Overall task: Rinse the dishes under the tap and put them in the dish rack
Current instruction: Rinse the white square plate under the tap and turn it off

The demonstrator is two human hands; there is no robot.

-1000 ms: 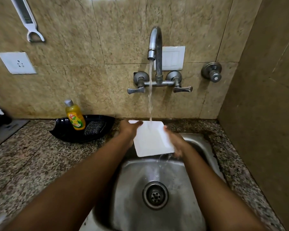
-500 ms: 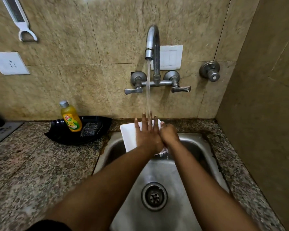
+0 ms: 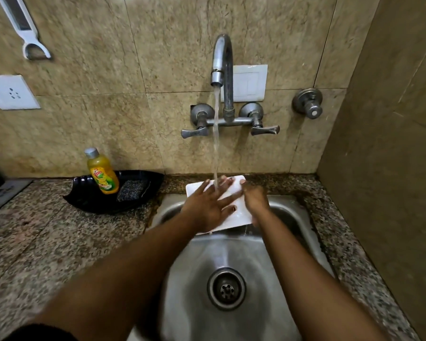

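A white square plate [image 3: 239, 216] is held over the steel sink [image 3: 231, 254], under the running tap [image 3: 221, 70]. My right hand [image 3: 255, 201] grips the plate's right edge. My left hand [image 3: 208, 206] lies flat on the plate's face with the fingers spread, and the stream of water lands on those fingers. Much of the plate is hidden beneath my left hand. No dish rack is in view.
A black leaf-shaped tray [image 3: 89, 200] on the granite counter left of the sink holds a yellow dish-soap bottle [image 3: 102, 172] and a scrub pad [image 3: 132, 189]. A brown wall [image 3: 384, 168] closes off the right side. The sink drain [image 3: 226, 288] sits below my arms.
One second ago both hands held the plate by its edges. My left hand has since moved onto the plate's face and now slides over it under the water; my right hand keeps its grip.
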